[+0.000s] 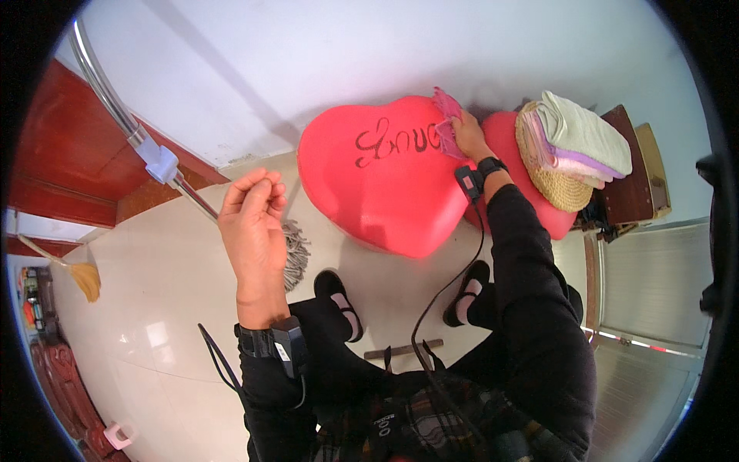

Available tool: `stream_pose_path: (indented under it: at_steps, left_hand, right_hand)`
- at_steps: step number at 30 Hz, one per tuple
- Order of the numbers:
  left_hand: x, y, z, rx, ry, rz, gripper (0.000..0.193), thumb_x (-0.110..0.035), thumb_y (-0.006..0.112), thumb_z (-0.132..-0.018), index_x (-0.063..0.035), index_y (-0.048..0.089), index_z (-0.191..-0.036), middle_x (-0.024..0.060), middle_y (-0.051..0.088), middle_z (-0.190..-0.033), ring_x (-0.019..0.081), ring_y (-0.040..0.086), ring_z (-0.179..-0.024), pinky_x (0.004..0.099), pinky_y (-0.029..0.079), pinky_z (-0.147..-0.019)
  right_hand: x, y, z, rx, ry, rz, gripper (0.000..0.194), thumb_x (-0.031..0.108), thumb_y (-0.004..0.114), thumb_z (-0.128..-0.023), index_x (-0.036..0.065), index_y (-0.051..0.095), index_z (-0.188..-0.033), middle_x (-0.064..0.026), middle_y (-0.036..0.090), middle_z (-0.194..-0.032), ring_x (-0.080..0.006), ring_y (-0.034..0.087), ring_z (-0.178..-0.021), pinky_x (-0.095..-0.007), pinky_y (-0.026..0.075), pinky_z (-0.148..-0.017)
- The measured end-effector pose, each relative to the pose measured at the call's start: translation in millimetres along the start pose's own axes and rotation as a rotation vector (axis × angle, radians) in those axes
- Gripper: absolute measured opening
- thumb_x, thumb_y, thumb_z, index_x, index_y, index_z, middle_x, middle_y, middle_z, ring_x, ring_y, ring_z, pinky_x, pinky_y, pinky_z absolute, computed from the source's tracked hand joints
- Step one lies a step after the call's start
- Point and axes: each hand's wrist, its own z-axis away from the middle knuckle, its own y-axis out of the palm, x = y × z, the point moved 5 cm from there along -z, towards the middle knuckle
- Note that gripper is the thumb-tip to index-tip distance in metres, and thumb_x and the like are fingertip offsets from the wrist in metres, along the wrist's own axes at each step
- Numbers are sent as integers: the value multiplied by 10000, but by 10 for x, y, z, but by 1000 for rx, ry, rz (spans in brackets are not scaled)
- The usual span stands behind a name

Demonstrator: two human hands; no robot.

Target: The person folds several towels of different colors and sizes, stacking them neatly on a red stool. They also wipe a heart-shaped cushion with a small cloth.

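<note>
My right hand (469,136) presses a pink cloth (447,124) against the upper right edge of a red heart-shaped seat (387,190). Dark lettering runs across the seat's upper part, and the cloth covers the end of it. My left hand (254,216) is raised to the left of the seat, palm turned up and fingers curled in against the thumb. Nothing shows in it. Both wrists carry black straps with small cabled boxes.
Right of the seat, folded towels (583,138) lie on a woven straw pad (548,179) atop another red seat (501,136). A metal pole (104,86) slants past a grey mop head (295,254). A broom (85,280) stands left; a thin cable (418,323) hangs from my right wrist.
</note>
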Motion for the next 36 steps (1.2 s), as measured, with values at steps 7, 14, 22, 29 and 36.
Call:
stream_pose_path:
  at_steps: [7,14,22,29,36]
  left_hand:
    - [-99,-51,65,-8,25,24,163,6,594,-836,20,574,-998,114,641,-935,151,597,-791,253,478,-717]
    - [-128,-79,95,-28,55,69,168,22,598,-828,34,568,-993,122,642,-906,151,604,-756,228,491,-673]
    - [-173,-222,106,-61,57,92,203,16,596,-830,36,555,-1028,123,630,-933,153,592,-788,239,488,-694]
    - [-155,-259,110,-36,28,70,199,18,597,-837,15,561,-1032,111,621,-972,146,582,-809,242,482,-709]
    - [-162,-262,77,-31,34,19,189,-10,599,-844,0,567,-1030,109,625,-965,143,579,-802,241,475,-700]
  right_hand:
    - [-79,-60,1424,-175,236,-415,505,356,388,-941,-29,388,-1267,-246,445,-1276,-394,426,-1187,-433,349,-990]
    - [255,437,2560,-319,749,-1127,688,510,340,-948,12,239,-1411,-181,327,-1413,-322,395,-1264,-413,373,-1021]
    - [978,726,3036,-374,1003,-1405,744,562,351,-929,8,235,-1412,-154,312,-1439,-294,367,-1289,-387,319,-1057]
    - [995,616,2923,-398,967,-1677,677,549,364,-919,43,338,-1367,-104,418,-1369,-302,445,-1226,-425,379,-1015]
    - [346,785,2720,-246,796,-1720,682,574,380,-911,73,345,-1372,-119,417,-1386,-309,452,-1224,-461,383,-1020]
